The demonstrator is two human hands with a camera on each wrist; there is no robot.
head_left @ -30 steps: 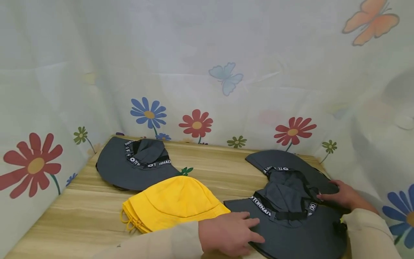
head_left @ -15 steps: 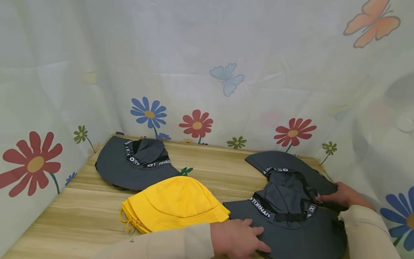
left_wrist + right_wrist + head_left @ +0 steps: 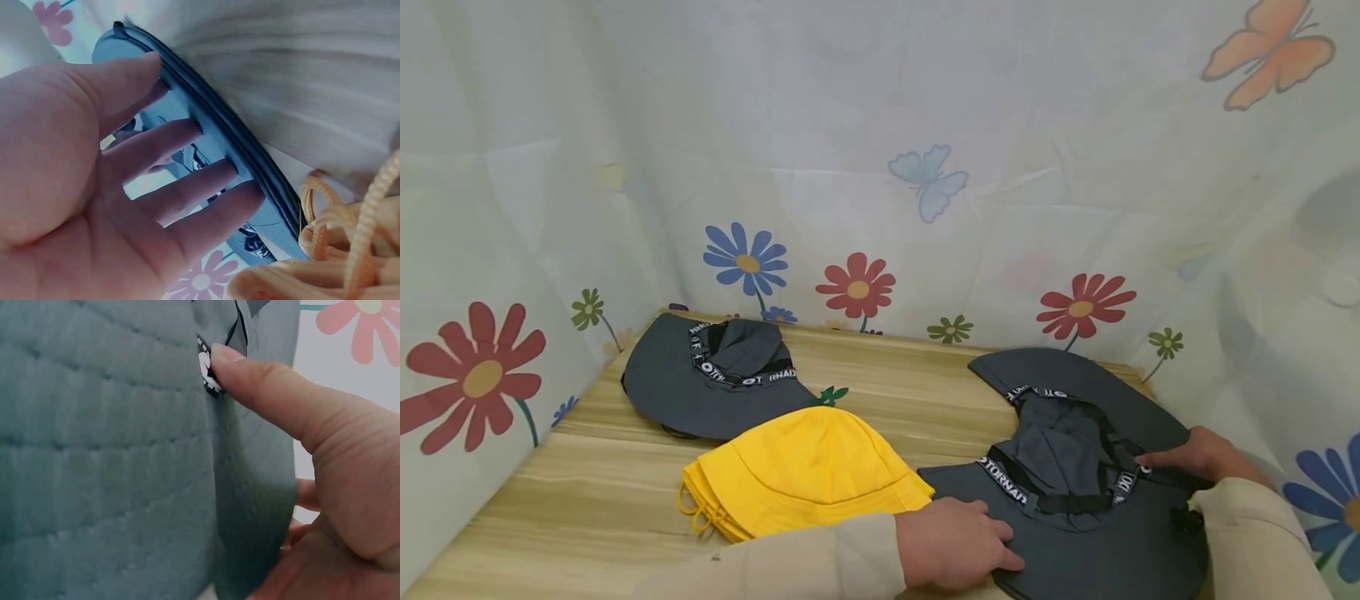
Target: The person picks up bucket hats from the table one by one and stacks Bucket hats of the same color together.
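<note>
A dark grey wide-brimmed sun hat (image 3: 1093,542) lies crown-down at the right, a white-lettered band round its opening. My right hand (image 3: 1206,458) grips its right side. In the right wrist view the thumb (image 3: 265,384) presses near the band while the other fingers go behind the brim. At the front left of this hat, my left hand (image 3: 955,543) rests its fingers on the brim. Those fingers (image 3: 206,187) are fairly straight in the left wrist view, beside a brim edge (image 3: 219,119) of several layers.
Left of my left hand lies a folded yellow bucket hat (image 3: 808,467) with looped cords and a green leaf shape on top. Another dark grey sun hat (image 3: 700,408) sits at the back left of the wooden table (image 3: 880,358). A flower-printed curtain (image 3: 820,167) surrounds the table.
My left hand has shifted slightly right onto the grey hat's brim. The right hand keeps its grip with almost no movement, and the other hats stay put.
</note>
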